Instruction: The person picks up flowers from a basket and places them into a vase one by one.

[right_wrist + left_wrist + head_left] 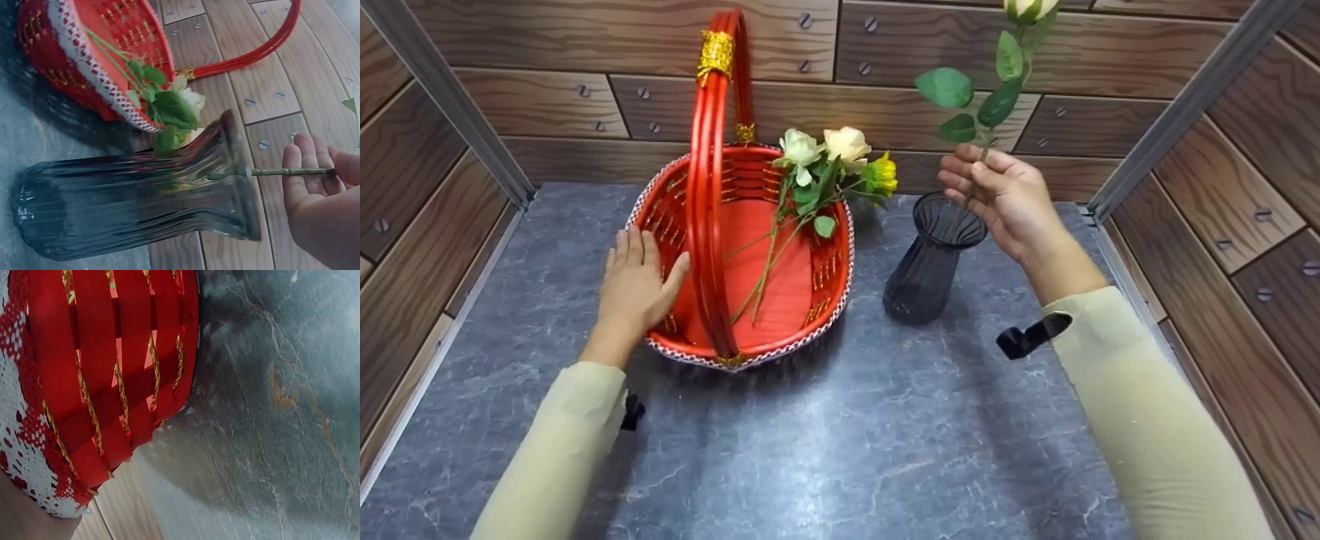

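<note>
My right hand (1009,199) pinches the green stem of a pale rose (1030,9) between thumb and fingers. The stem's lower end (225,174) sits just inside the flared mouth of a dark, see-through ribbed vase (922,281), which stands upright. At the red woven basket (829,300), my left hand (634,289) rests on the left rim, fingers straight and thumb over the inner side. Inside the basket lie a white rose (801,148), a cream rose (847,144) and a yellow flower (881,175), their heads leaning over the back right rim.
The basket's tall red handle (709,187) with gold wrapping arches above it. Wood-patterned walls (960,45) enclose the grey marbled tabletop (840,450) at the back and sides. Metal posts (1185,112) stand at the back corners. The vase is right of the basket.
</note>
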